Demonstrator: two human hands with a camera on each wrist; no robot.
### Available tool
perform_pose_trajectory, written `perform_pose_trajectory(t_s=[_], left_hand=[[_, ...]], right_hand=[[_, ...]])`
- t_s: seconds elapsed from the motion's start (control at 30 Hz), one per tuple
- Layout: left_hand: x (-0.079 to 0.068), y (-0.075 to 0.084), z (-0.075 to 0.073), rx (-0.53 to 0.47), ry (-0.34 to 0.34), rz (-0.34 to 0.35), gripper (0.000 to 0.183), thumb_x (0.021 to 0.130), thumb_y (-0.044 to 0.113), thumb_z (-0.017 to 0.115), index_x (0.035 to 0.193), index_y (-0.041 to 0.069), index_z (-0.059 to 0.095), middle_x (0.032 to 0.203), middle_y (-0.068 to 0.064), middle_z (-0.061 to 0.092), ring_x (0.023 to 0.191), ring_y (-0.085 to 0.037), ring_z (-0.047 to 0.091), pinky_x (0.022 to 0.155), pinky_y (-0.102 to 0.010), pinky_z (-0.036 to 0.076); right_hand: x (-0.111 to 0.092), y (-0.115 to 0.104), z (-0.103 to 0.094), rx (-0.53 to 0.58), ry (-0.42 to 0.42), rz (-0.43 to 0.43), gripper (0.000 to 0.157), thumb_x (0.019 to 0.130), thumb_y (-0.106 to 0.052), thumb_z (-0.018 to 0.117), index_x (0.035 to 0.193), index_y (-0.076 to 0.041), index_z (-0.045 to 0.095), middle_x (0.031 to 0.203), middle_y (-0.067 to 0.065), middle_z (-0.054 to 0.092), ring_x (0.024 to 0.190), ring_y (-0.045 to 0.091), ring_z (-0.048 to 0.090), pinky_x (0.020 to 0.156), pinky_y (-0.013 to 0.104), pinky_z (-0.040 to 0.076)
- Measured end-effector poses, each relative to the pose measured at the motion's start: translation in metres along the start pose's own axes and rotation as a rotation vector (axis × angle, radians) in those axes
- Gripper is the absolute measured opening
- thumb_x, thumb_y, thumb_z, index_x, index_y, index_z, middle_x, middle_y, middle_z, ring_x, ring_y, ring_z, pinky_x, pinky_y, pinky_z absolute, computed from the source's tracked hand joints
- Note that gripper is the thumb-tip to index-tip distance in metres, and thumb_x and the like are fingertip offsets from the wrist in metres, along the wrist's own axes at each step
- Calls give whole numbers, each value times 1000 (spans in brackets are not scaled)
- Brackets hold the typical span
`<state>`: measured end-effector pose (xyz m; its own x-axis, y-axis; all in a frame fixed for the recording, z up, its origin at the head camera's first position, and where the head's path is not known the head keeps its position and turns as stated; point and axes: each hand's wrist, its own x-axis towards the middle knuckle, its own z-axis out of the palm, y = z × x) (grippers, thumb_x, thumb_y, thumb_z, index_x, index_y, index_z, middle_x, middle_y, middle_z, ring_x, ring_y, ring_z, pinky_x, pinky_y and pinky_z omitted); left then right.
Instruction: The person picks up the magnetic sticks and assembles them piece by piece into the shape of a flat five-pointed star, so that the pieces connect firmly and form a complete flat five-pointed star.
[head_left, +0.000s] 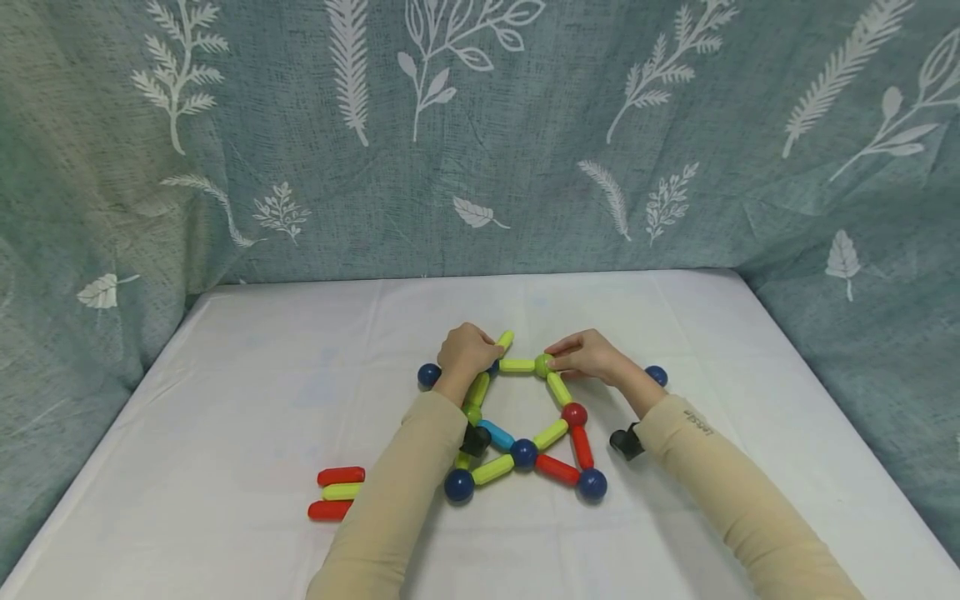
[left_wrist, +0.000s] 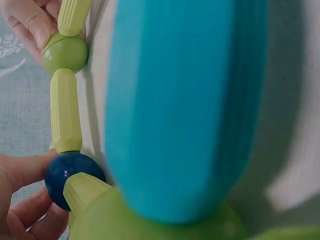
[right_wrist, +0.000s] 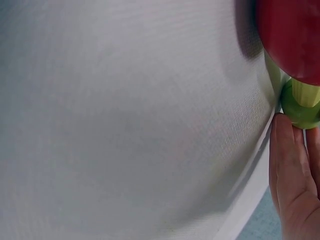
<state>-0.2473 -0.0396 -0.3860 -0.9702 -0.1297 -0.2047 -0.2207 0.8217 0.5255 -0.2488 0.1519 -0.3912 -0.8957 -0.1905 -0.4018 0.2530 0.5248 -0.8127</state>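
A frame of magnetic rods and balls lies on the white table. At its back left corner my left hand point(head_left: 467, 350) holds a dark blue ball point(left_wrist: 70, 175) between thumb and fingers. A yellow-green rod point(left_wrist: 65, 110) joins that ball to a green ball point(head_left: 544, 365). My right hand point(head_left: 588, 357) pinches this green ball from the right, fingertips against it in the right wrist view. Another rod leads down from it to a red ball point(head_left: 574, 415). Close to the left wrist camera, a blue rod point(left_wrist: 182, 110) stands large on another green ball point(left_wrist: 155, 220).
Two red rods point(head_left: 341, 476) and a yellow-green rod point(head_left: 341, 492) lie left of my left forearm. Loose dark blue balls sit beside the hands, one at left point(head_left: 429, 376), one at right point(head_left: 656, 376). A patterned green curtain point(head_left: 480, 167) hangs behind the table.
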Motion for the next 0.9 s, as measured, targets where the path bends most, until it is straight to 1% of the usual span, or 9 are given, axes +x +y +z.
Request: perform_pose_trajectory(t_s=[0.1,0.17,0.27,0.4,0.47,0.57,0.73,0.9], left_hand=[[0,-2,-1,-19,-19,5,28,82,32,66,100,11,71,101,-7,66,78,-20,61,62,-29,47],[-1,-3,-3,-33,-46,29,30,83,32,65,103,10,70,103,-7,65,80,-20,61,62,-28,47],[-2,-8,-8,-33,-92,105,31,85,29,63,106,8,68,106,-8,65,85,-21,61,66,-28,49],[-6,-16,-19,31,-141,228,29,85,24,64,108,7,67,106,-7,65,93,-21,60,76,-31,49],[-8,-22,-25,72,-153,271,28,84,20,66,108,7,67,105,-7,66,96,-22,59,80,-33,48],[-12,-32,-36,122,-160,315,27,82,13,67,108,5,67,105,-8,65,98,-23,58,84,-35,46],[-15,-51,-53,156,-161,356,25,81,5,67,106,1,67,105,-12,65,98,-26,58,85,-35,47],[-18,-67,-62,131,-149,347,23,82,4,66,105,-2,67,105,-16,64,98,-27,59,83,-36,48]], right_hand=[[0,0,0,0,-3,-5,33,85,-8,64,116,3,59,114,18,59,101,25,58,80,32,50],[1,1,0,-2,-6,-8,33,85,-8,64,116,3,59,114,18,59,102,25,58,80,32,50],[1,1,0,-5,-5,-9,33,86,-8,64,116,3,59,114,18,59,102,25,58,80,32,50],[0,0,0,-1,-8,-8,33,86,-7,63,117,4,59,114,18,59,102,25,58,81,33,50],[0,0,0,0,-10,-6,33,86,-7,63,117,3,59,115,18,59,102,25,58,81,32,50],[1,1,0,-8,-8,-5,33,85,-8,64,117,2,59,115,17,59,101,24,58,81,32,50],[1,1,0,-9,-6,-1,33,85,-9,64,117,1,59,115,16,59,99,23,59,80,31,50],[1,1,1,-5,-8,5,33,86,-8,64,117,1,59,115,17,59,98,22,59,80,31,51]])
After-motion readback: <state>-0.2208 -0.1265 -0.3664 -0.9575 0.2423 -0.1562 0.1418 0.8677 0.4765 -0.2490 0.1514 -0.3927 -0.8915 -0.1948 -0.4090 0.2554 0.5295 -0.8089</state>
